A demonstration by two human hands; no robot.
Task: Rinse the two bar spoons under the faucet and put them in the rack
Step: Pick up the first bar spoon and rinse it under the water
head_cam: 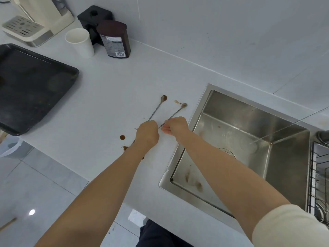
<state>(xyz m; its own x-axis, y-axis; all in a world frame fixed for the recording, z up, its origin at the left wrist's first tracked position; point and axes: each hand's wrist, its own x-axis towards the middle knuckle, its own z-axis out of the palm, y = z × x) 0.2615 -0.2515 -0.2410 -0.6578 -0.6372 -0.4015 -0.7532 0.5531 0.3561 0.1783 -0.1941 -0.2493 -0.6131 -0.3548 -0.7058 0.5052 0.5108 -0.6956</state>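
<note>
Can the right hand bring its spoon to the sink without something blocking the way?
Probably yes. The right hand grips its spoon just beside the sink, and the counter between them looks bare.

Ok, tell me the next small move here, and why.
Probably lift both spoons and carry them right over the sink. The left hand grips the left bar spoon, the right hand the right bar spoon; both bowls look stained and lie on the counter.

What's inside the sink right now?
The sink holds no utensils: bare steel, a drain partly hidden by the right forearm, and brown stains near its front wall. Both bar spoons are on the counter, one in each hand.
</note>
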